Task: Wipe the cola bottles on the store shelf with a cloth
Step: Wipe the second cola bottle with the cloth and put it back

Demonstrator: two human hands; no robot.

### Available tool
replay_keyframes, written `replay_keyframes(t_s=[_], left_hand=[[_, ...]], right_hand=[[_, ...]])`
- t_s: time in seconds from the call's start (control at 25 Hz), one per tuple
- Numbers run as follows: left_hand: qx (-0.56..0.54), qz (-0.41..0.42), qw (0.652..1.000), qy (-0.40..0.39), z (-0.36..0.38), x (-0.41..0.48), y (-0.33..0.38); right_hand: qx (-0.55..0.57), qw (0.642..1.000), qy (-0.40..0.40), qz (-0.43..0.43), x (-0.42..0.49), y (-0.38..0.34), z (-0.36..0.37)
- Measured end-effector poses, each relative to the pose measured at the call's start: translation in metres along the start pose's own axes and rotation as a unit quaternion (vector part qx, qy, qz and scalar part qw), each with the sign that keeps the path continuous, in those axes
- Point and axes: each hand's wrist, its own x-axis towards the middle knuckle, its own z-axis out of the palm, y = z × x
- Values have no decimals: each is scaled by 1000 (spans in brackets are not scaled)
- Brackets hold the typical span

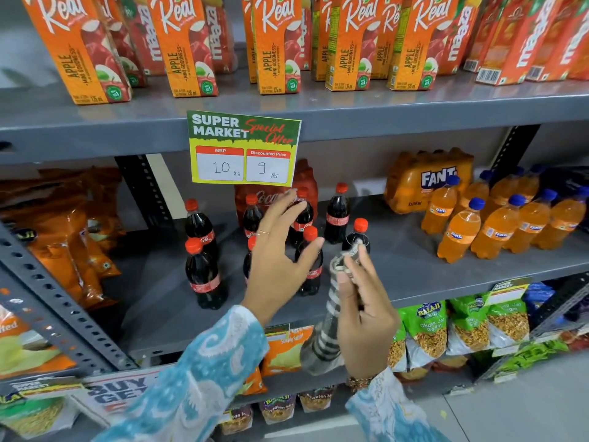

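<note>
**Hands at the cola shelf**

Right hand (363,320) nearest, pinching a striped cloth (328,327) that hangs below the fingers. Left hand (280,253) beyond it, fingers spread wide, empty, in front of the cola bottles (204,275) standing on the grey middle shelf (414,269). Price card (243,148) above: 10, 9. Fanta bottles (497,224) farther right.

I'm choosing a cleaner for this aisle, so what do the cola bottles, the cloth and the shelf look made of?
Cola bottles: clear glossy plastic, likely, judging by highlights and red screw caps. Cloth: soft woven fabric, striped grey and white; it hangs limp from the right hand. Shelf: grey painted metal, seemingly, with perforated uprights.
</note>
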Motion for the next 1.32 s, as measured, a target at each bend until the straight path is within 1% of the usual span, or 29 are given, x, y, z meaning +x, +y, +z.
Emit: replay_keyframes(t_s=[0.04,0.12,0.2,0.28,0.36,0.44,0.52,0.6,0.72,0.8,0.84,0.92,0.96,1.0,1.08,1.12,1.16,1.24,1.28,1.32], left_hand=[[-50,-40,998,-24,12,-2,3],[-123,-147,978,-86,33,1,-2],[-127,-225,958,-124,52,14,-20],[-108,-278,944,-143,61,29,-42],[-103,-314,925,-188,67,36,-55],[-120,-315,911,-238,70,37,-61],[-138,-300,906,-265,69,36,-63],[-142,-285,914,-251,68,36,-62],[-147,-285,930,-178,55,32,-51],[-207,-290,926,-129,39,33,-37],[-250,-289,917,-113,28,34,-29],[-343,-288,888,-103,10,35,-14],[-376,-295,872,-108,3,35,-9],[-391,-304,860,-122,1,34,-5],[-391,-334,845,-145,0,33,-1],[-388,-364,834,-148,1,34,0],[-395,-399,814,-149,2,36,0],[-430,-459,763,-149,1,38,-2],[-449,-475,743,-141,1,40,-3],[-459,-482,734,-133,0,42,-3]], right_hand=[[-14,1000,19,-1,7,2,-8],[-36,999,40,1,17,6,-21],[-57,997,41,-4,22,11,-32],[-75,997,31,-12,22,14,-40],[-89,996,23,-21,20,20,-46],[-95,995,12,-25,17,24,-46],[-89,996,-6,-30,11,25,-42],[-73,997,-26,-29,5,24,-36],[-42,998,-47,-22,-5,21,-32],[-29,999,-44,-3,-8,18,-29],[-17,999,-35,18,-8,15,-28],[45,997,-18,66,-2,3,-26],[70,996,-16,62,3,-4,-24],[64,997,-11,33,11,-11,-21],[10,998,-13,-58,30,-21,-7],[-18,995,-27,-97,37,-22,5],[-58,989,-48,-126,40,-22,16],[-162,969,-86,-166,33,-14,32],[-201,957,-109,-177,26,-8,34],[-224,949,-131,-180,20,-4,34]])
